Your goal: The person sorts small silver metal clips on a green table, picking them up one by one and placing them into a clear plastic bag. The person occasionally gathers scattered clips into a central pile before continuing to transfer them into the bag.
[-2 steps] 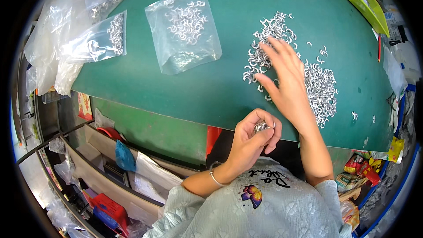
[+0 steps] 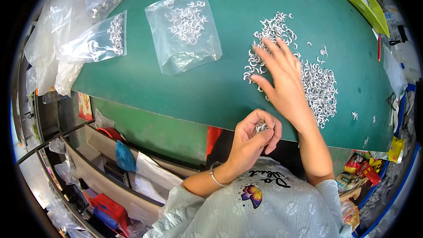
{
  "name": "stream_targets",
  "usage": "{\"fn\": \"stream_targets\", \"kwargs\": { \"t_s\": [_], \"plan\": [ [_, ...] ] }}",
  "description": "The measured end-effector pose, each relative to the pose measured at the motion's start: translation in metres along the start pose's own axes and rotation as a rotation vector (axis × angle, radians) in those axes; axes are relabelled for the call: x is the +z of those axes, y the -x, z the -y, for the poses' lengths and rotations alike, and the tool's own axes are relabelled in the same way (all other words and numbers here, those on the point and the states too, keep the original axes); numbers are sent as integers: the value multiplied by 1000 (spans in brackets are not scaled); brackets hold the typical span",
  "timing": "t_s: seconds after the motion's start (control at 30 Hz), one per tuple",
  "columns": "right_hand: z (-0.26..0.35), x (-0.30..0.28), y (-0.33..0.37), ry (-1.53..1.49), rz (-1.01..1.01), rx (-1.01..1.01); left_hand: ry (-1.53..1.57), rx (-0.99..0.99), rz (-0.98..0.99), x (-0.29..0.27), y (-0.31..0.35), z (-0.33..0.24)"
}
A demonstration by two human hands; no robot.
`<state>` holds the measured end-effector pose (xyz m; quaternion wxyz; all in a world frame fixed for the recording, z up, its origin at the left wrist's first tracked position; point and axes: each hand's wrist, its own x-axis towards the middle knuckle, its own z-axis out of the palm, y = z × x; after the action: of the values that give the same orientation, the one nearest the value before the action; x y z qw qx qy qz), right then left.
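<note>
My left hand (image 2: 255, 134) is curled closed just off the table's near edge, with a clump of small silvery crescent pieces (image 2: 261, 127) showing between thumb and fingers. Spread over a loose heap of crescent-shaped metal pieces (image 2: 275, 27), my right hand (image 2: 282, 77) has its fingers apart. Whether its fingertips touch the pieces I cannot tell, and the palm hides part of the heap. More of the same pieces (image 2: 320, 90) lie beside my right wrist.
Flat on the green table (image 2: 198, 92) lies a clear bag (image 2: 183, 28) with crescent pieces inside. Further left are a second filled bag (image 2: 99, 39) and piled plastic bags (image 2: 53, 35). A yellow-green basket (image 2: 366, 4) stands far right, near a red pen (image 2: 379, 48).
My right hand has shifted slightly left over the heap. My left hand stays where it was, still closed on its pieces.
</note>
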<state>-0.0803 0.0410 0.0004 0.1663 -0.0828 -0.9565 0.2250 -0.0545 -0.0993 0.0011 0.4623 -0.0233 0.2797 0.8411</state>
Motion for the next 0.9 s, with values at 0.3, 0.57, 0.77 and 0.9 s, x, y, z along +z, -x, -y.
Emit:
{"fn": "stream_targets", "kwargs": {
  "t_s": [0.3, 0.57, 0.77, 0.9],
  "plan": [
    [-16, -17, 22, -113, 75, -178, -25, 15, 5, -4, 1, -4],
    [-24, -42, 26, -204, 97, -55, -54, -20, 12, -4, 2, -4],
    [-19, -17, -4, -16, -15, -84, -63, -13, 8, -1, 2, -2],
    [-13, -8, -10, 88, 33, -111, -41, 2, -2, -3, 3, -1]
  ]
}}
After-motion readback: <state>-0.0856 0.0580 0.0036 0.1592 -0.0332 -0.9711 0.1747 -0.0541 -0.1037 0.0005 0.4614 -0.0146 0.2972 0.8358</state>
